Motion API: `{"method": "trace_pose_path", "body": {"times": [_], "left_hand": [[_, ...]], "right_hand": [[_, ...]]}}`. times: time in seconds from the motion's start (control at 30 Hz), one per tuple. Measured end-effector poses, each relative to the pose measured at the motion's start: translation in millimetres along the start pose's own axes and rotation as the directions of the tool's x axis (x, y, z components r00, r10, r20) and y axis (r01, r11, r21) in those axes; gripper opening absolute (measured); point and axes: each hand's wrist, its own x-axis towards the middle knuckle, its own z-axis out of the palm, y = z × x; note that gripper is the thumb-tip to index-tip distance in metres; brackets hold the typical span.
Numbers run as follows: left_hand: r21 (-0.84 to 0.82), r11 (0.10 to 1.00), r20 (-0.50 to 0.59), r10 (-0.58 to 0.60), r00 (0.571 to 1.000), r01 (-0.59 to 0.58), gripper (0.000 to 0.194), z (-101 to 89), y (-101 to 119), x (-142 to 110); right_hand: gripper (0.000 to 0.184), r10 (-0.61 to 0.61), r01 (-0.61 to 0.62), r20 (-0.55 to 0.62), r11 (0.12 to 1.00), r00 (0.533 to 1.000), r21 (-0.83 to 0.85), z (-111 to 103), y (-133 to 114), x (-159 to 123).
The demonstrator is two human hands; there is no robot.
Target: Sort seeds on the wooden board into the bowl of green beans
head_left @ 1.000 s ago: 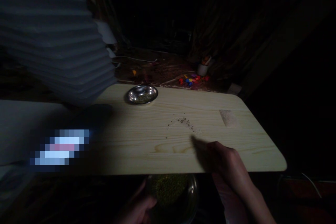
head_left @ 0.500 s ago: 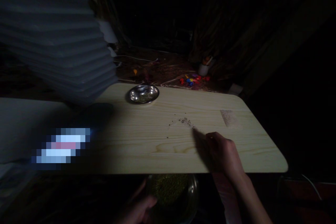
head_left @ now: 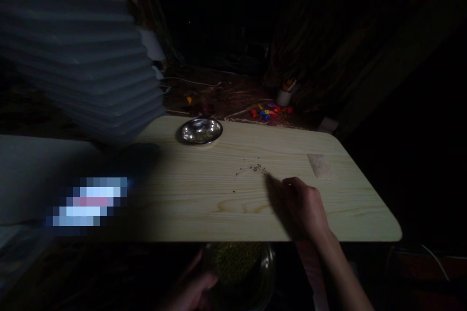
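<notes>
Below the table's front edge, my left hand (head_left: 200, 287) grips the left side of a shiny bowl (head_left: 269, 265). Small green grains (head_left: 237, 260), like mung beans, fill much of it. My right hand (head_left: 304, 204) is over the right half of the table, its fingers curled together; whatever is in them is hidden. Just left of its fingertips, small dark bits (head_left: 256, 167) lie scattered on the wood. A smaller metal bowl (head_left: 202, 131) stands at the back edge with some greenish grains inside.
The pale wooden table (head_left: 204, 189) has a small light packet or patch (head_left: 321, 166) at its right. A pixelated bright screen (head_left: 85, 201) glows at left, under a pleated grey shade (head_left: 91, 58). Colourful toy pieces (head_left: 270, 112) and a cup (head_left: 283, 97) are on the floor behind.
My right hand has shifted slightly left and up towards the dark bits. The left hand and its bowl look the same.
</notes>
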Motion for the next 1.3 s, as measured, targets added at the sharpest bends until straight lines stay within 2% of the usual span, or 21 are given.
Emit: {"method": "trace_pose_path", "body": {"times": [0.17, 0.4, 0.63, 0.93, 1.1, 1.3], "left_hand": [[-0.033, 0.999, 0.021, 0.004, 1.0, -0.003, 0.1, -4.7, -2, 1], [-0.028, 1.0, -0.021, 0.003, 1.0, -0.004, 0.108, -1.4, 4, -3], [-0.011, 1.0, -0.009, 0.011, 1.0, -0.011, 0.097, -3.5, 1, -4], [-0.009, 1.0, -0.005, 0.013, 1.0, -0.013, 0.095, -1.7, 7, -7], [-0.005, 1.0, -0.003, 0.017, 1.0, -0.017, 0.099, -4.8, 2, -4], [0.026, 1.0, -0.026, 0.011, 1.0, -0.01, 0.093, -5.7, -2, -2]], "right_hand": [[0.021, 0.017, -0.017, -0.001, 1.0, 1.0, -0.002, 4, -4, 7], [0.025, 0.011, -0.011, -0.022, 1.0, 1.0, 0.012, 7, -9, 12], [0.023, 0.034, -0.035, 0.023, 0.999, 0.999, 0.029, 0, -5, -1], [0.023, 0.053, -0.054, -0.019, 0.998, 0.998, -0.016, 3, -1, 2], [0.023, 0.072, -0.072, -0.01, 0.997, 0.997, -0.012, 2, -1, 1], [0.024, 0.07, -0.071, -0.058, 0.997, 0.996, -0.016, 5, 6, -1]]}}
